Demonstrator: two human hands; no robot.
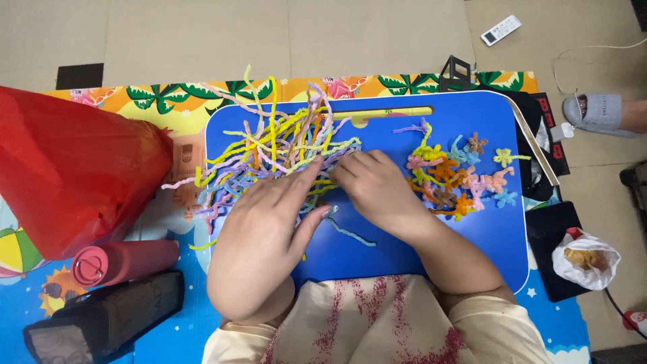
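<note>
A loose heap of pastel pipe cleaners (269, 152) in yellow, pink, purple and blue lies on the left half of a blue lap tray (377, 259). My left hand (263, 232) lies flat on the heap's lower part, fingers spread. My right hand (374, 189) reaches into the heap's right edge, its fingertips pinched among the strands; what they grip is hidden. One light blue strand (352, 234) lies alone below my hands. A cluster of twisted pipe-cleaner flowers (458, 175) sits on the tray's right side.
A red plastic bag (74, 175), a pink bottle (121, 261) and a black mesh case (101, 317) lie to the left on a colourful play mat. To the right are black items, a white bag (586, 259), a remote (501, 29) and another person's slippered foot (603, 111).
</note>
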